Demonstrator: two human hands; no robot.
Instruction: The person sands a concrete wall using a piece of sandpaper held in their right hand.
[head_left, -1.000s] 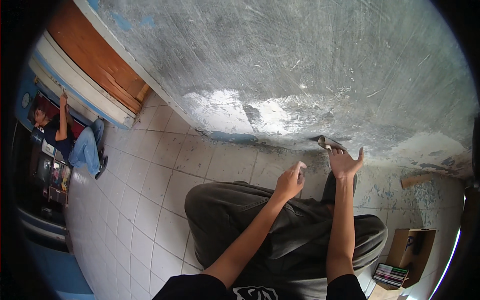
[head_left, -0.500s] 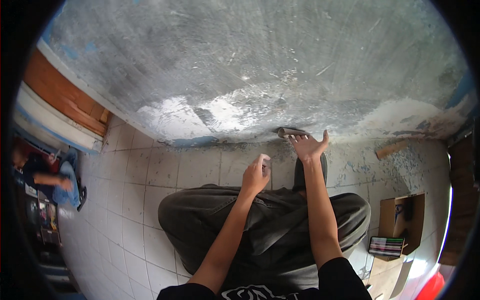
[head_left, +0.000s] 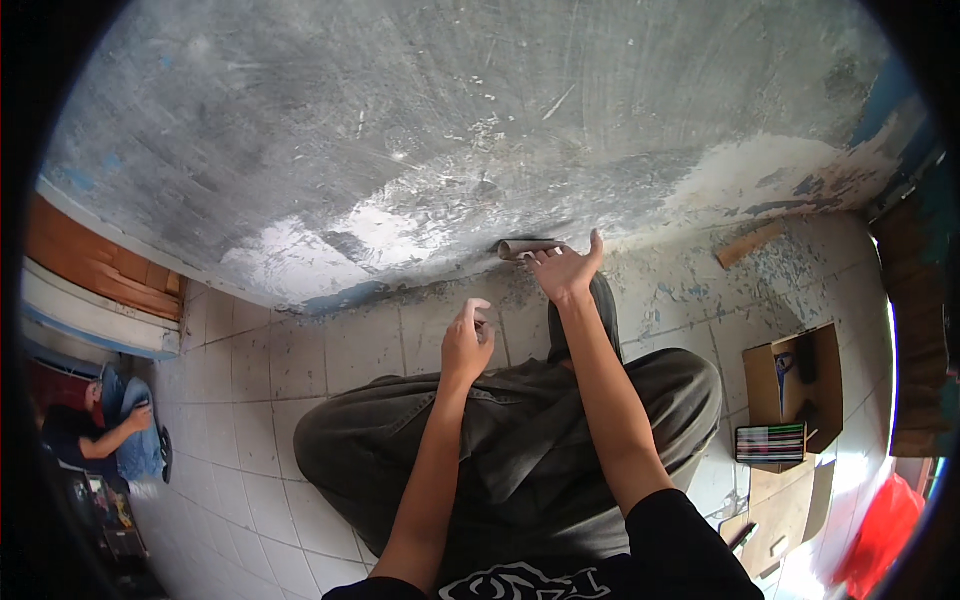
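Low on the grey, scraped wall (head_left: 620, 110), my right hand (head_left: 568, 274) is turned palm up with the thumb spread away. Its fingers press a curled, brownish sheet of sandpaper (head_left: 522, 249) against the wall just above the floor; part of the sheet is hidden behind the fingers. My left hand (head_left: 466, 345) hangs in the air over the floor tiles in front of my lap. The fingers there are loosely curled, with a gap to the thumb, and I see nothing in them. Whitish dust coats the fingertips.
Paint flakes (head_left: 765, 285) and a flat brown strip (head_left: 748, 245) lie along the wall at right. Nearer stands an open cardboard box (head_left: 822, 410) with scissors, beside a case of coloured sticks (head_left: 770, 443). A red bag (head_left: 885, 530) is at lower right. Another person (head_left: 110, 430) sits far left.
The view has shifted, so wall and box appear farther left. My right hand stays on the sandpaper at the wall; the left remains loosely curled. The other person's arm has moved.
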